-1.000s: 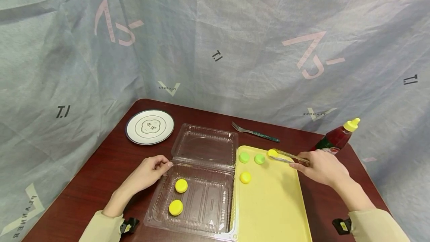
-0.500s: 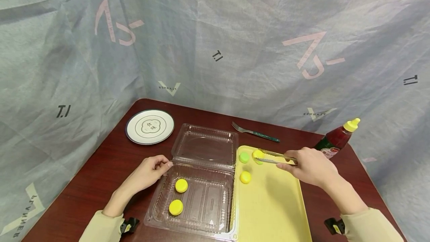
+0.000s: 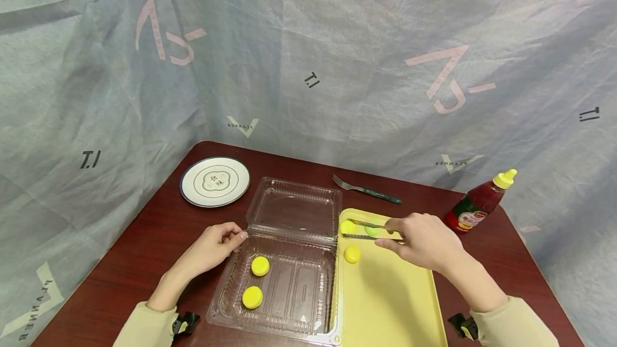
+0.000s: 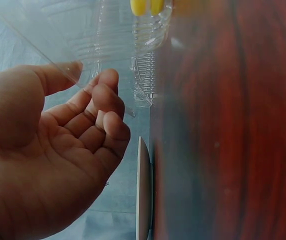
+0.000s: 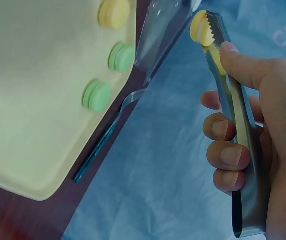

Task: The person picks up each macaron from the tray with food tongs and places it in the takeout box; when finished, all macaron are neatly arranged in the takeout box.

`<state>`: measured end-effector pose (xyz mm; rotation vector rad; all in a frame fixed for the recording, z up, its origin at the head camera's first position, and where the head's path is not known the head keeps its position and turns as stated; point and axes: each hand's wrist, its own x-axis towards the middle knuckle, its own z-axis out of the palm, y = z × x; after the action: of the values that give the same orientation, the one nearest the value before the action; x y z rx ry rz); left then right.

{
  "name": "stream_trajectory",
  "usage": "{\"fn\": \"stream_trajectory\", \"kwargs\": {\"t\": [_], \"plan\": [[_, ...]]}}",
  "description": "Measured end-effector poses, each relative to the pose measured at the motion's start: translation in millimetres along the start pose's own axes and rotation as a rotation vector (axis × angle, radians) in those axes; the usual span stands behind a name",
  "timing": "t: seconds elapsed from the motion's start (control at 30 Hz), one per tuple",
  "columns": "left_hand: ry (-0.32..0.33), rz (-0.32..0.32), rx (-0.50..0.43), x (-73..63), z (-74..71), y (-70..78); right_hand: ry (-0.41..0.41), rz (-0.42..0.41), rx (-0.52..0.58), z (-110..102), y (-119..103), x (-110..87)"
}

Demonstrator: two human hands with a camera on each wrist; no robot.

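Observation:
My right hand (image 3: 426, 242) grips metal tongs (image 5: 253, 185), whose toothed tips pinch a yellow macaron (image 5: 201, 29). In the head view the tongs reach left across the far end of the yellow tray (image 3: 395, 293). Two green macarons (image 5: 97, 96) and one yellow macaron (image 3: 352, 254) lie on that tray; the held one hides one of the green ones in the head view. Beside the tray stands a clear plastic container (image 3: 270, 330) with its lid folded back. My left hand (image 3: 214, 248) pinches its left edge near the hinge. Two yellow macarons (image 3: 260, 266) are inside.
A white plate (image 3: 215, 200) with a dark rim sits at the table's back left. Behind the tray lies a fork (image 3: 368, 191) with a green handle. At the right edge stands a red sauce bottle (image 3: 474, 209) with a yellow cap. Grey cloth (image 3: 308, 68) hangs behind the table.
My right hand has carried the yellow macaron in the tongs leftward from the tray's far right, over the green ones, toward the container. The left hand has stayed put.

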<state>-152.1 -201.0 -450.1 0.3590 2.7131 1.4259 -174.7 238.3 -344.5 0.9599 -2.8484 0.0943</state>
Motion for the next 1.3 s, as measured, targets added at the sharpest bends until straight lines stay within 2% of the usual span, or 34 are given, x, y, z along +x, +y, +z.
{"fn": "stream_trajectory", "kwargs": {"t": [0.47, 0.9, 1.3], "plan": [[0.002, -0.013, -0.003, -0.6, -0.3, 3.2, -0.013, -0.076, -0.034, 12.8, -33.4, 13.6], [-0.001, -0.015, -0.004, -1.6, -0.9, 5.1, 0.002, -0.153, -0.004, 30.4, -55.2, 21.4], [0.003, -0.006, 0.0, -1.2, -0.1, 2.5, -0.052, -0.189, -0.003, 45.7, -70.8, 31.3]]}}
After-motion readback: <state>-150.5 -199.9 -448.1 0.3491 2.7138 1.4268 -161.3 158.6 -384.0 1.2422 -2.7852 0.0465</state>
